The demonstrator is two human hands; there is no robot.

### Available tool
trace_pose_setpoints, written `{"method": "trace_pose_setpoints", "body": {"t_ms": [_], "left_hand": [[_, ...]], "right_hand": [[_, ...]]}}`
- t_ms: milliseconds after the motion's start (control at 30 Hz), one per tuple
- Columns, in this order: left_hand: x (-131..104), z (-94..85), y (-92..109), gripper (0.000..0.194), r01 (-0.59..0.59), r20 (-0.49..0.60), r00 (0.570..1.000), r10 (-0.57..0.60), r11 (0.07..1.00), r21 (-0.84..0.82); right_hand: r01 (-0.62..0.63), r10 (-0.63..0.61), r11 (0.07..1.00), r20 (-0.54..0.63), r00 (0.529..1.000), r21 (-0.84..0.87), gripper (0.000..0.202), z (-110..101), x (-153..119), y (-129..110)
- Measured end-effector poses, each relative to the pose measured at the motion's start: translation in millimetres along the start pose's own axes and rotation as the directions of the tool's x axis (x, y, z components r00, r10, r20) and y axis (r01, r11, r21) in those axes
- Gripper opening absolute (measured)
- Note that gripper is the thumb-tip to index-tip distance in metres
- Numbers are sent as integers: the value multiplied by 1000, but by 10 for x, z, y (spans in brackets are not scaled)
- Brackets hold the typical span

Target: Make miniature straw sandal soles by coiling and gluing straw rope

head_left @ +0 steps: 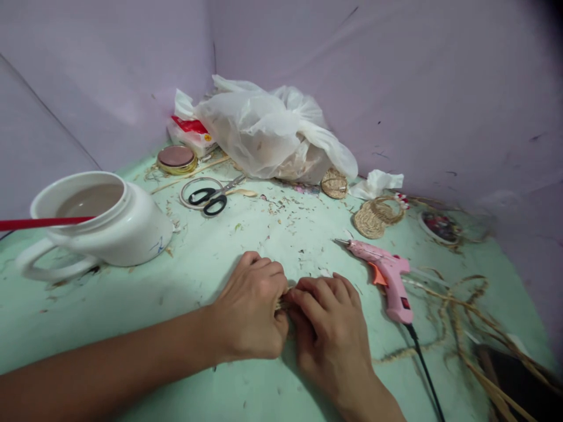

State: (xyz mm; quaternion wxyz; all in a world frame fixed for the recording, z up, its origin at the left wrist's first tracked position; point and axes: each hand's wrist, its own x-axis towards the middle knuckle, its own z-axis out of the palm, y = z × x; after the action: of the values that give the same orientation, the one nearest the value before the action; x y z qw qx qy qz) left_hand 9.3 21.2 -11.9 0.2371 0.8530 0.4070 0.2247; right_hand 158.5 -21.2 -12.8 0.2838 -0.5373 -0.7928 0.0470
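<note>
While pinched in curled fingers of left hand point(253, 313) and right hand point(336, 328), looks like light, springy straw point(284, 300), best held edgewise.

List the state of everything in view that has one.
Left hand: closed on tan fibre piece
Right hand: pinching it
Pink plastic glue gun: on its side, power unclear
Black-handled metal scissors: blades look shut
Glossy white pot: lidless
White translucent plastic bag: bulging, crumpled
Red-and-white tissue pack: open, tissue protruding
</note>
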Motion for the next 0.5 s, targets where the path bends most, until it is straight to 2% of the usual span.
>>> {"method": "trace_pose_setpoints", "body": {"t_ms": [133,267,333,400,500], "left_hand": [[-4,7,-2,8,5,2,1000,-5,1000,21],[-2,7,-8,8,-5,-6,1000,5,1000,31],[-3,9,-8,9,-14,-19,1000,14,1000,22],[-5,12,-5,9,-21,-29,999,21,1000,14],[-2,8,2,9,-34,-29,999,34,999,18]], "right_hand": [[-22,23,999,-27,999,26,19,8,-25,1],[-2,11,997,-115,993,75,25,-95,-104,161],[-9,16,997,-92,996,81,28,-177,-132,276],[25,-21,998,-57,998,66,20,-248,-136,365],[78,-77,997,-14,997,27,17,-303,-103,400]]}}
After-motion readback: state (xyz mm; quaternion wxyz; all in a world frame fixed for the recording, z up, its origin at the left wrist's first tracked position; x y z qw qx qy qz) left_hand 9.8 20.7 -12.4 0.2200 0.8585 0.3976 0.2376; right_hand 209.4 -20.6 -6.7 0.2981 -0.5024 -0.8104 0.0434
